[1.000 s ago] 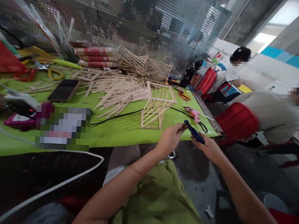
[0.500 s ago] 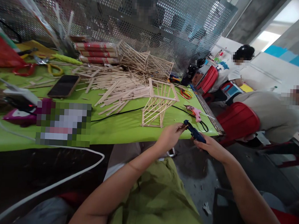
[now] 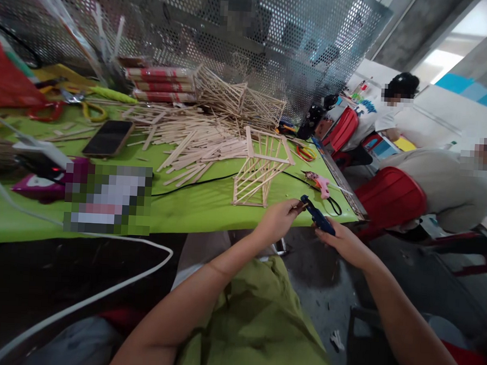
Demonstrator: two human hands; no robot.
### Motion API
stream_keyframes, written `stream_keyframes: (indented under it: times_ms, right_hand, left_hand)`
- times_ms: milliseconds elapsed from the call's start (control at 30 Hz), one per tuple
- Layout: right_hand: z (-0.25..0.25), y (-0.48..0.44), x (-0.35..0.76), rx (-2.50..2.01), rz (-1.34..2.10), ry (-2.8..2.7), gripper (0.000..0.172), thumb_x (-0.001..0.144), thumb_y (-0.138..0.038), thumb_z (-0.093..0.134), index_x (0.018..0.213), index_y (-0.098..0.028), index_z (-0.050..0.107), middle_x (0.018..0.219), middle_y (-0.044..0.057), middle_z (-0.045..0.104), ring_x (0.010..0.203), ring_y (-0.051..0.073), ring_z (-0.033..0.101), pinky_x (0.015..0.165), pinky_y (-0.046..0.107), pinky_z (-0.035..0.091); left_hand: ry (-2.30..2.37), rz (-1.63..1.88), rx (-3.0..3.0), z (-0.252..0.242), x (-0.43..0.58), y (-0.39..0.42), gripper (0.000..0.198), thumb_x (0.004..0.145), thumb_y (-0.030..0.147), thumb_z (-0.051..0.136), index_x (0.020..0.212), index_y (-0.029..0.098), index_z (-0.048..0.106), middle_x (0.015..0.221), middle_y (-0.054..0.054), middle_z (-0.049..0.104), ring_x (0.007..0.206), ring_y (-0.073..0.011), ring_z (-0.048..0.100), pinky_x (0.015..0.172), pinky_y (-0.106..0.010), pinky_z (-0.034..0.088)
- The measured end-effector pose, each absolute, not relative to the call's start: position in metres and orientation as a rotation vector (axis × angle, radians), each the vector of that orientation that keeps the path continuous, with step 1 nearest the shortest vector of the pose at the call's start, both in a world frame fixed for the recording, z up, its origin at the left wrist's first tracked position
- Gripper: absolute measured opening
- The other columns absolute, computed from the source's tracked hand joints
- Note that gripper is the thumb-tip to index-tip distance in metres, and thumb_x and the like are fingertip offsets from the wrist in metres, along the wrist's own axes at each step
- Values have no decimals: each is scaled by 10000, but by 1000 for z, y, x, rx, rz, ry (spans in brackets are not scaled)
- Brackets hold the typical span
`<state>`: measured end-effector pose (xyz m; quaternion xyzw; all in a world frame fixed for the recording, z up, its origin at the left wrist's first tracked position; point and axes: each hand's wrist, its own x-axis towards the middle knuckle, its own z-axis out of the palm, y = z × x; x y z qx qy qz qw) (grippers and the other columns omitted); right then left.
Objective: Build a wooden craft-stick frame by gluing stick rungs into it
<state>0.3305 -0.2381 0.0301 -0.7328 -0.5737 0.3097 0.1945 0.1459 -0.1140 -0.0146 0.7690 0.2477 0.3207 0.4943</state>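
Observation:
My right hand [image 3: 336, 239] is wrapped round a dark blue hand tool [image 3: 320, 218], its exact kind unclear; its narrow head points up and left. Against that head, my left hand [image 3: 280, 220] pinches a small pale piece, seemingly a wooden stick, mostly hidden by the fingers. Both hands are held just off the table's front edge. Close behind them on the green table [image 3: 201, 215] stands a twisted open frame of wooden sticks [image 3: 264, 170]. Right of the frame lies a pink glue gun [image 3: 319, 184] with a black cord.
Loose craft sticks [image 3: 208, 142] are heaped behind the frame, beside more stick structures [image 3: 240, 98] and wrapped bundles [image 3: 162, 85]. A phone [image 3: 109, 138], scissors [image 3: 94, 111] and a purple power socket [image 3: 39, 185] lie left. A white cable [image 3: 142, 242] hangs off the edge. Two people sit right.
The whole view has shifted slightly. Both hands keep nearly the same pose, with the dark blue tool still against the small piece in the left fingers.

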Motion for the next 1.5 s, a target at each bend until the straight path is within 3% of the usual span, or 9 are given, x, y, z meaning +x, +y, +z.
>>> stream_keyframes:
  times_ms: [500,600,767,833,1033,1300,1400,1500]
  right_hand:
    - [37,-234,334,-1912,1291,-1389,622,770,-703,678,1086,-168,641,754,5,551,685,166,539,632,301,488]
    - [35,-234,331,-1976,1168,-1450,574,801,-676,640,1072,-170,623,766,12,571,681,174,542,638,311,472]
    - [31,-235,321,-2190,647,-1644,402,880,-576,553,1016,-199,585,827,33,629,745,216,570,715,349,434]
    - [28,-236,320,-2190,618,-1645,377,885,-568,552,991,-207,567,828,30,624,757,219,570,722,348,430]
    - [24,-238,325,-1965,1071,-1473,548,844,-666,596,1098,-181,570,784,1,553,691,175,519,641,309,448]
    - [36,-235,329,-1932,1302,-1380,611,771,-677,694,1096,-165,618,763,1,566,692,167,543,663,312,474]
    - [31,-234,327,-1942,1216,-1449,563,810,-662,656,1093,-176,615,777,11,586,699,182,557,670,323,478]
    - [26,-233,320,-2064,876,-1584,445,868,-602,603,1056,-198,603,814,27,632,747,215,587,702,342,466]
  left_hand:
    - [505,711,1759,-19,144,-107,256,968,341,536,953,159,715,900,-30,742,854,-183,643,709,-241,391]
    - [516,705,1689,-21,147,-108,249,959,331,542,945,150,711,894,-30,735,836,-174,634,712,-241,397]
    - [569,735,1663,-22,151,-110,222,952,298,530,931,153,697,848,-16,705,780,-157,593,669,-241,365]
    - [575,743,1661,-22,151,-111,219,953,289,520,924,156,691,827,-11,692,764,-153,581,665,-243,361]
    - [529,731,1611,-20,148,-113,225,941,310,524,904,153,681,802,-8,652,753,-144,554,679,-240,361]
    - [447,615,1555,-24,139,-105,321,926,424,517,899,141,668,605,59,408,565,-103,356,548,-233,246]
    - [464,629,1512,-24,139,-107,310,918,418,528,894,143,667,600,64,390,558,-101,341,549,-236,240]
    - [514,654,1473,-23,141,-110,252,915,347,520,894,142,665,603,64,398,556,-99,340,549,-235,245]
